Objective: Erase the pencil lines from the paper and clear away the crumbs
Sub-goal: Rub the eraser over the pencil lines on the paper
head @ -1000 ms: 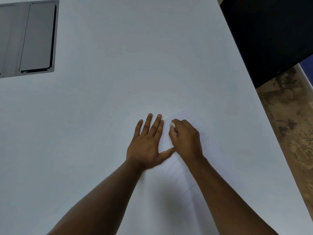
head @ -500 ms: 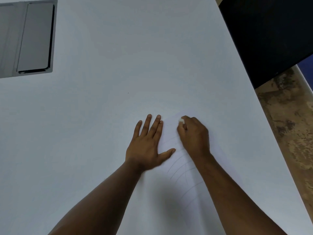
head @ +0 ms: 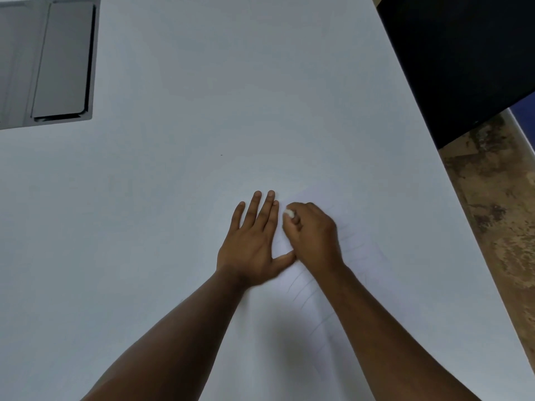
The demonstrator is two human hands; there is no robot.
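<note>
A white sheet of paper (head: pixel 359 256) lies on the white table, hard to tell from it. Faint curved pencil lines (head: pixel 304 287) show below and to the right of my hands. My left hand (head: pixel 254 241) lies flat on the paper's left part, fingers straight and spread, thumb out to the right. My right hand (head: pixel 314 235) is curled, and its fingertips pinch a small white eraser (head: pixel 289 212) against the paper, close beside my left index finger. No crumbs can be made out.
The white table (head: pixel 173 198) stretches far to the left and ahead. A grey recessed panel (head: pixel 58 62) sits in its far left corner. A black surface (head: pixel 463 53) lies beyond the right edge, with brown mottled floor (head: pixel 498 212) below it.
My right hand with the eraser went right, then came back left, close to my left hand's fingers. My left hand has stayed flat in place.
</note>
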